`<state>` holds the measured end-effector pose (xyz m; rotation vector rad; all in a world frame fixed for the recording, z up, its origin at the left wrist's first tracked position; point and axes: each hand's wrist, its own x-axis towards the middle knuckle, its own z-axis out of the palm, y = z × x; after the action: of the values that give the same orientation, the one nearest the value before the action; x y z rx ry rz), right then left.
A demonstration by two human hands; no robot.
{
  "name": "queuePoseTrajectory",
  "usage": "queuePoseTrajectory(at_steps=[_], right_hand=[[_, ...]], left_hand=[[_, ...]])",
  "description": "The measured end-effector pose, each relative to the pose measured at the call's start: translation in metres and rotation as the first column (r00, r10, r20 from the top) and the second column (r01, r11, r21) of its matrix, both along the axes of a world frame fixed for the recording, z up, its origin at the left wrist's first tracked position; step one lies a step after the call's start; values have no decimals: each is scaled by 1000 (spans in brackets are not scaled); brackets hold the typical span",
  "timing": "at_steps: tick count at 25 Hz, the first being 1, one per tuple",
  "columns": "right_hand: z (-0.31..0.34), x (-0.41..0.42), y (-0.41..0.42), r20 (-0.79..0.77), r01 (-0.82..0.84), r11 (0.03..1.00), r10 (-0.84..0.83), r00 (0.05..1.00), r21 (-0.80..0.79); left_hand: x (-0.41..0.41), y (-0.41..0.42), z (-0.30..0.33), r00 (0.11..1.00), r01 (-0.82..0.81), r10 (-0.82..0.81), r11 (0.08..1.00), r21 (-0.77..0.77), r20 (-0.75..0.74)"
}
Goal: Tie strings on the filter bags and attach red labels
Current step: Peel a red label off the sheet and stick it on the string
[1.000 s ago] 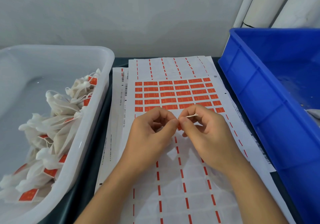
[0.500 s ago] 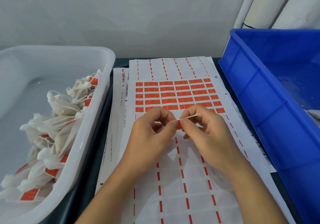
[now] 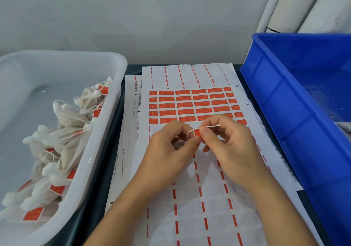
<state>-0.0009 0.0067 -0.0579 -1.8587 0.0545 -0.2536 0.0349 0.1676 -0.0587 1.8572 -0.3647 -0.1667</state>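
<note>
Both my hands meet over the middle of the label sheet [image 3: 191,106]. A small red label [image 3: 197,132] is pinched between my left hand [image 3: 171,147] and my right hand [image 3: 228,141], thumbs and forefingers on it. A thin white string [image 3: 210,126] runs across the label; one end sticks out to the right over my right forefinger, and a loop curls round the label's left side. The filter bag on this string is hidden under my hands. Rows of red labels remain on the sheet's upper half.
A white tub [image 3: 106,131] at the left holds several tied filter bags [image 3: 62,137] with red labels. A blue crate [image 3: 284,124] stands at the right. Peeled label sheets [image 3: 190,74] lie stacked beneath. White pipes [image 3: 281,4] rise at the back right.
The red label between my fingertips has come more into view, and the string now loops round its left side. Both hands stay in the same place.
</note>
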Motion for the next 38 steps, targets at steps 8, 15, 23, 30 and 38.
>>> queuePoseTrajectory(at_steps=[8,15,23,30,38], right_hand=[[2,-1,-1,-9,17,999,-18,1000,-36],[4,-1,-3,-4,118,992,-118,993,53],[5,0,-1,-21,153,985,-151,988,75],[9,-6,16,11,-138,973,142,990,-186],[42,-14,66,117,-296,916,336,935,-271]], left_hand=[[-1,1,2,1000,11,-11,1000,12,-5],[7,19,-2,991,-40,8,971,235,134],[5,17,-7,976,-98,8,910,404,218],[-3,23,21,927,-269,218,953,137,304],[-26,70,89,752,-469,233,847,252,616]])
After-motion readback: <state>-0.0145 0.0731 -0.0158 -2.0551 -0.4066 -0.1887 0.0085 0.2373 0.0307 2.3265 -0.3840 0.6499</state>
